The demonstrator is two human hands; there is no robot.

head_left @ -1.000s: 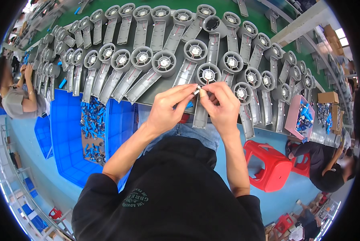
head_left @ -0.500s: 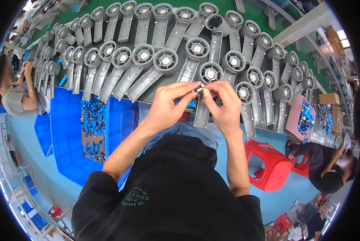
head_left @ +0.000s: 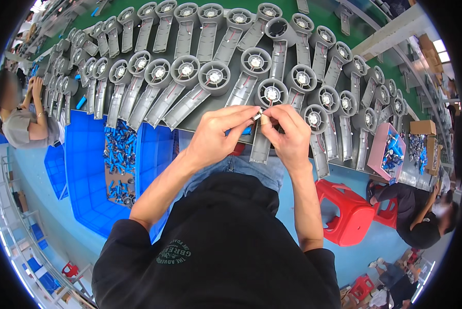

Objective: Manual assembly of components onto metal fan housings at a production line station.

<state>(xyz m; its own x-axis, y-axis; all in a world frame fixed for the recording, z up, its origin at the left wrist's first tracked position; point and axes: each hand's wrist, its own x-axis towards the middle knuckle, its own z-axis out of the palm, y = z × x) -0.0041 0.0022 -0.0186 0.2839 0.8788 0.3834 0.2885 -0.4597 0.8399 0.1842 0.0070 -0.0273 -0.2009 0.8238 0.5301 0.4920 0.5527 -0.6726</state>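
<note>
Head view looks down on the person's two hands meeting over the near edge of a green workbench (head_left: 344, 13). Left hand (head_left: 218, 136) and right hand (head_left: 287, 136) come together fingertip to fingertip, pinching a small silvery part (head_left: 258, 115) between them; what kind of part it is cannot be told at this size. Both hands are narrowed into a pinch around it, thumbs and forefingers closed. Just beyond the fingers lies a grey fan housing (head_left: 268, 110) with a round motor well and a long handle that hangs over the near edge. Many like housings (head_left: 189, 77) lie in overlapping rows across the bench towards its far edge. Below the near edge, on the person's left, stand blue bins (head_left: 86, 154) holding small blue pieces. A red stool (head_left: 344, 211) stands on the right, and a pink tray (head_left: 379, 149) sits near the bench's right end. Other workers sit at far left and lower right.
</note>
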